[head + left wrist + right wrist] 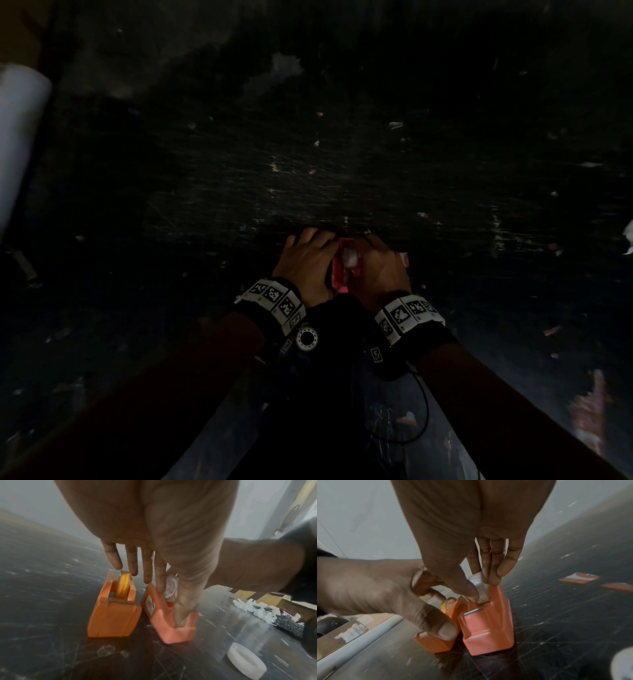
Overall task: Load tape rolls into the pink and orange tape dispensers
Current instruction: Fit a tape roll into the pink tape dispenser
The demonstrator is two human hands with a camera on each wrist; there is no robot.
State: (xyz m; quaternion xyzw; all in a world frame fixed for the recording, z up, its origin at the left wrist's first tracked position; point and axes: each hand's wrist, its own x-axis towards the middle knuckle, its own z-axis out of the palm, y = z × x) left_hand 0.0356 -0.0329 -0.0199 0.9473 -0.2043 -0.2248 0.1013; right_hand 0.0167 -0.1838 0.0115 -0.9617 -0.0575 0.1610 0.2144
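Note:
The pink dispenser (337,277) (171,632) (488,628) stands on the dark scratched table, close to its near edge. My left hand (305,260) (169,605) holds it between the fingers and the thumb (445,630). My right hand (376,263) (482,589) pinches a white tape roll (170,586) (476,582) that sits partway down in the pink dispenser's slot. Touching it on the left is the orange dispenser (113,618) (435,643), with a yellow tape roll (123,585) (444,605) seated inside. Two of my left fingers touch that roll's top.
A white ring-shaped roll (247,660) lies on the table to the right of the dispensers. Crumpled white scraps (257,608) sit further right. Orange and white flat pieces (578,579) lie beyond. A white tube (17,137) runs along the left edge.

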